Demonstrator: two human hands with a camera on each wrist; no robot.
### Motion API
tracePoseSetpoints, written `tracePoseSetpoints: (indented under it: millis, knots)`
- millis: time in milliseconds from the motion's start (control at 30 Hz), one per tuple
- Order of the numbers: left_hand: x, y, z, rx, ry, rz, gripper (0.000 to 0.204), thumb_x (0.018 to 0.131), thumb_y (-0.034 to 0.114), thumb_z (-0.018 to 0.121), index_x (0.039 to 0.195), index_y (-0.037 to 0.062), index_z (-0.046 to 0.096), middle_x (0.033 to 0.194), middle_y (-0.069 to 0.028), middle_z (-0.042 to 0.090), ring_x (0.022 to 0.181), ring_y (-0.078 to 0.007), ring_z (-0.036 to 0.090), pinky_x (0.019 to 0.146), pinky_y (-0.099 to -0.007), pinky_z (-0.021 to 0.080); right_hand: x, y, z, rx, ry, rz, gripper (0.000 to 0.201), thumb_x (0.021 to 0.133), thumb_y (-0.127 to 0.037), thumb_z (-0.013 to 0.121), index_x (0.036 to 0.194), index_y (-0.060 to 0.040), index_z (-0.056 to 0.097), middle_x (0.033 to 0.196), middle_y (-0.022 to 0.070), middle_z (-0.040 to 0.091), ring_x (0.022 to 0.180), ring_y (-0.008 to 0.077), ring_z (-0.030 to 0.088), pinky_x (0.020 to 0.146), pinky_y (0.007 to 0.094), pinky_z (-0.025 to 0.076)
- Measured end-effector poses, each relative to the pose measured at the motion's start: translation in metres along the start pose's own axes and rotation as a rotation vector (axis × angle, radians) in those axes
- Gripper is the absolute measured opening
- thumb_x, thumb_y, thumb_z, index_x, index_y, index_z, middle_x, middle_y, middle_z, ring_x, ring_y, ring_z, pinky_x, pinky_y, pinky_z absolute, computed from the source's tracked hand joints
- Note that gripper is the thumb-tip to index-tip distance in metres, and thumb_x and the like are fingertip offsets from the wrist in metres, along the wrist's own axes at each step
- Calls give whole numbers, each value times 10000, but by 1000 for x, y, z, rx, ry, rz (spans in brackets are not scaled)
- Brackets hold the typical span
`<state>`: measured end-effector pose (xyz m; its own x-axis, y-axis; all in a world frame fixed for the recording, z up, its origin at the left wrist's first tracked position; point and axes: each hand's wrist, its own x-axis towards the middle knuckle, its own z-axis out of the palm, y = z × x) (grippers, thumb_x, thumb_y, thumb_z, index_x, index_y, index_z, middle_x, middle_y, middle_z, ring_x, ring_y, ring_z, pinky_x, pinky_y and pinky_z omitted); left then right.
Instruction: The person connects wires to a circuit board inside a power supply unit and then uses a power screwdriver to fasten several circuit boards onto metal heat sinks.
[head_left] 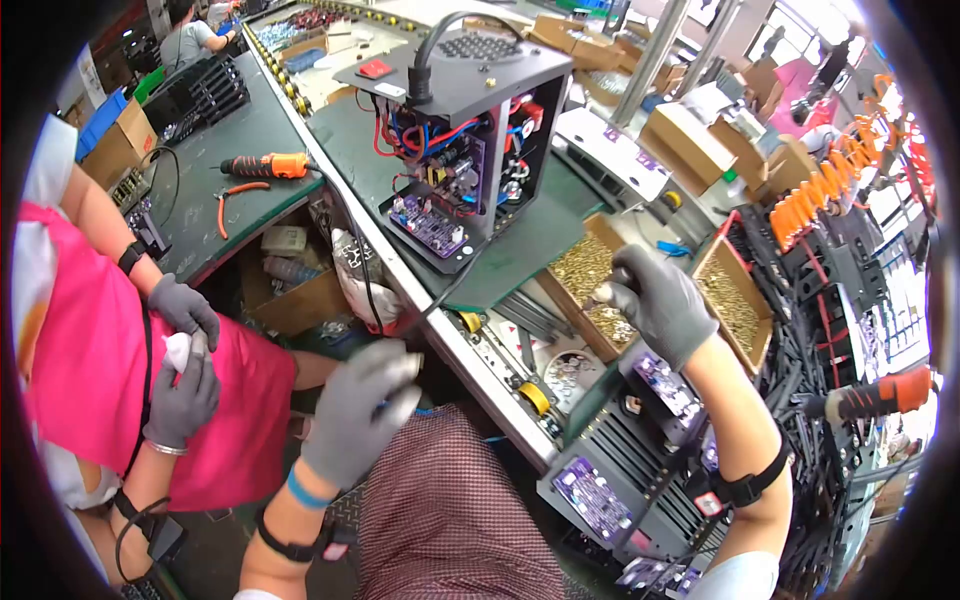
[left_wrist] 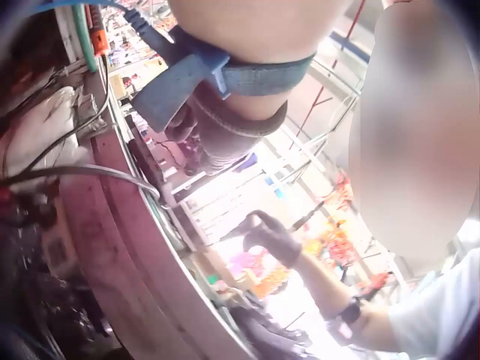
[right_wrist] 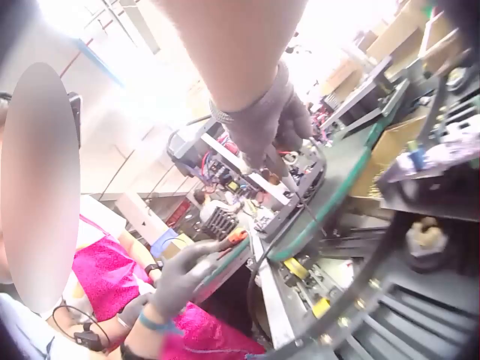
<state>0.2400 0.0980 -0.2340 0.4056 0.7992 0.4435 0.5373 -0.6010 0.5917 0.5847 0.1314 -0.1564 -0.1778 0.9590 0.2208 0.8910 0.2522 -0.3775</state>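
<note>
My gloved right hand [head_left: 660, 305] hovers with bent fingers over a cardboard box of small brass-coloured screws [head_left: 590, 265]. I cannot tell whether a small part sits between its fingertips. My gloved left hand [head_left: 358, 415] is above my lap beside the bench edge, slightly blurred, fingers loosely bent and nothing visible in them. On the green mat [head_left: 535, 255] stands an open black device housing [head_left: 470, 70] with red and blue wires inside. A purple circuit board [head_left: 430, 222] lies at its near foot, and a black cable [head_left: 460, 22] arches over its top.
A second box of screws [head_left: 735, 300] stands to the right. Black finned panels carry purple boards [head_left: 592, 495] at the bench's near side. An orange screwdriver [head_left: 880, 395] hangs at right. Left, a person in a pink apron [head_left: 95, 350] holds a white piece [head_left: 178, 352].
</note>
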Motion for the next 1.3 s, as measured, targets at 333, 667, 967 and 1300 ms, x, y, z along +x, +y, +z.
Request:
tracePoseSetpoints:
  millis: [333,667,967,1300]
  knots:
    - [-222,30,-45,-155,-146,-561,249,796,95,643,1028,6,658,971,-145,651,866,-253,643,761,-323,504,-34,-53,-7,-435,-455,463,787,900,-484,532,1481,-113,154,1248,243,552,1156,364,550,974,434,437]
    - [-245,57,-37,-200,-141,-443,272,816,175,658,1033,11,649,951,-145,651,854,-267,644,742,-352,510,-51,-146,-38,-460,-555,-53,397,894,-378,542,1182,-106,558,1076,149,644,1043,325,612,872,439,492]
    - [-248,40,-11,-389,-476,-394,239,806,119,646,1020,12,655,953,-124,660,834,-225,642,730,-305,502,-223,-191,-86,-307,-678,119,413,917,-386,521,1204,-89,530,1025,149,627,931,356,637,789,453,514]
    - [-179,35,7,-467,-841,-194,279,856,76,600,1109,-42,606,1093,-137,643,977,-201,621,865,-299,484,-453,-216,-102,-45,121,911,411,928,-314,529,1257,-66,529,1131,179,607,1040,361,587,890,432,469]
